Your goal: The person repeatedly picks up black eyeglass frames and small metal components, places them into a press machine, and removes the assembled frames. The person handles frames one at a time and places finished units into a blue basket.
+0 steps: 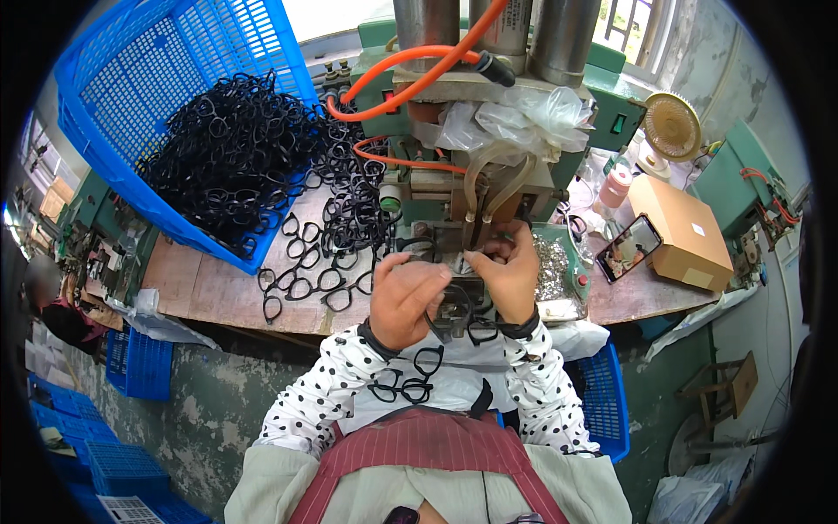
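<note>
My left hand (405, 301) is closed in front of the green press machine (419, 205), its fingers together around a black eyeglass frame (468, 307) that partly hides behind them. Up at the machine's metal fixture, my right hand (508, 272) has thumb and fingers pinched together; what lies between them is too small to make out. Another black rim (483, 331) shows below the right wrist. On the white cloth over my lap lie a few loose black eyeglass frames (414, 390).
A tilted blue basket (157, 205) full of black frames stands on the left, with more frames (332, 278) spilled across the table (196, 275). At right are a tray of small metal parts (559, 275), a phone (628, 248), a cardboard box (685, 231) and a pink-lidded bottle (614, 187). Orange hoses (393, 57) cross the machine.
</note>
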The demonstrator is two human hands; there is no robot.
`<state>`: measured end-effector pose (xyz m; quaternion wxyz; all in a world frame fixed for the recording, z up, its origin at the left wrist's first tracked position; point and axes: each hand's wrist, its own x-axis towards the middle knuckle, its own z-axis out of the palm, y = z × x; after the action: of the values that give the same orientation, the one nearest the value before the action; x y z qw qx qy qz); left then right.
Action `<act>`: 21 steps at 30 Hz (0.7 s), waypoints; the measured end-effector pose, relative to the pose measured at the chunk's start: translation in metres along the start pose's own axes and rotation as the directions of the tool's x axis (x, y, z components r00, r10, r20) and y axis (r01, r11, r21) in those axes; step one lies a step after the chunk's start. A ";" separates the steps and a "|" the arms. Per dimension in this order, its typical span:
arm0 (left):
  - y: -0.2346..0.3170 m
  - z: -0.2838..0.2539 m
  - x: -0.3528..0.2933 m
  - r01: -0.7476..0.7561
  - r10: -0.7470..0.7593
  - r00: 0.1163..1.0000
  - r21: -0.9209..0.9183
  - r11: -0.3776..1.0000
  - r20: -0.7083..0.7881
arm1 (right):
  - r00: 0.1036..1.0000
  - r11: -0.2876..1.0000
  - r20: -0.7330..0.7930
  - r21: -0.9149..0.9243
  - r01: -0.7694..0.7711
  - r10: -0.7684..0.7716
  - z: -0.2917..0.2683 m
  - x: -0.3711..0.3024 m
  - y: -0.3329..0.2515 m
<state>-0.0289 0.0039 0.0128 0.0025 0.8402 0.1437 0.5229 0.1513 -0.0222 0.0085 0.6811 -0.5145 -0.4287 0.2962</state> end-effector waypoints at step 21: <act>0.011 0.034 -0.007 -0.101 0.181 0.963 -0.355 0.930 0.200 | 0.951 0.320 -0.077 -0.947 0.023 -0.298 -0.125 0.000 0.096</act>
<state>0.0013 -0.0031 -0.0069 0.1268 0.8899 -0.0113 0.4381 0.2659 -0.0500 -0.0963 0.3327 -0.7972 -0.4845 -0.1380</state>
